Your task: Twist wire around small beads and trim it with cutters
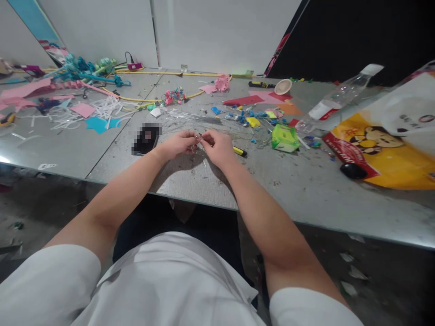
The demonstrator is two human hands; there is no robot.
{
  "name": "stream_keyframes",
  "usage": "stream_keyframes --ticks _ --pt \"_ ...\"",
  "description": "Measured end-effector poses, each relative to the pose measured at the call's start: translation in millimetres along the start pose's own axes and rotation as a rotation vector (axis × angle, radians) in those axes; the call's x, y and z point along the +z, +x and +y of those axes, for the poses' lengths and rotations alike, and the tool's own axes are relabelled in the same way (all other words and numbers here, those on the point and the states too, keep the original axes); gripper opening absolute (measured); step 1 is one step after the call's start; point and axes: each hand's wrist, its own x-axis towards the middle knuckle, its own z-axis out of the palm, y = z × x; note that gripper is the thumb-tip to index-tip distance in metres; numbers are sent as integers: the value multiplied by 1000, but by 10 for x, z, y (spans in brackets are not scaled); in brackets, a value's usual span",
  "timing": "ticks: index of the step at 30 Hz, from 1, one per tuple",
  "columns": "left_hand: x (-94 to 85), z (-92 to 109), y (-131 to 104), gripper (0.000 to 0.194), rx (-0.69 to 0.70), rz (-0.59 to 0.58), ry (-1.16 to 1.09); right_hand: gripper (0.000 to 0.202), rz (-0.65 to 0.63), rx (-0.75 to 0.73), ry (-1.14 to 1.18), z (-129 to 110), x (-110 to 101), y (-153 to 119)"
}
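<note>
My left hand [181, 142] and my right hand [216, 145] meet above the table, fingertips pinched close together. Between them is a thin, shiny bent wire [194, 146]; its exact shape is too small to make out. Just beyond my fingers lies a bundle of straight thin metal wires [195, 117]. A black phone-like object [147, 138], partly pixelated, rests to the left of my left hand. The yellow and black end of a utility knife [239, 151] sticks out beside my right hand.
On the grey table [272, 181] lie blue and yellow scraps [243, 118], a green packet [284, 138], a plastic bottle [340, 97], a yellow bag [380, 154] and a black mouse-like object [353, 171]. White strips [102, 108] and pink paper [27, 93] cover the left.
</note>
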Motion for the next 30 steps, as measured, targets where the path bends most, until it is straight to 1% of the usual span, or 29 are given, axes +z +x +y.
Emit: stream_keyframes --ticks 2,4,6,9,14,18,20,22,26,28,30 --pt "-41 -11 20 29 39 -8 89 14 -18 -81 -82 -12 -55 4" --pt "-78 -22 35 25 97 -32 169 14 -54 -131 -147 -15 -96 8" --pt "-103 -30 46 23 151 -45 229 15 -83 -145 -193 -7 -117 10" --pt "-119 -34 52 22 203 -35 274 16 -94 -156 -231 16 -118 6" --pt "-127 -26 44 22 252 -38 296 16 -70 -192 -245 37 -94 3" --pt "-166 -36 62 19 284 -59 307 19 -48 -188 -222 7 -84 5" --pt "-199 -51 88 16 305 -79 334 21 -32 -141 -167 -11 -82 6" --pt "-232 -67 120 14 325 -107 367 21 -34 -41 -74 -17 -82 10" --pt "-278 -75 151 8 332 -165 410 24 -115 167 126 15 -100 34" --pt "-286 -57 137 9 324 -156 434 31 -157 214 197 37 -122 48" --pt "-283 -25 108 16 320 -118 459 35 -179 222 250 49 -150 56"
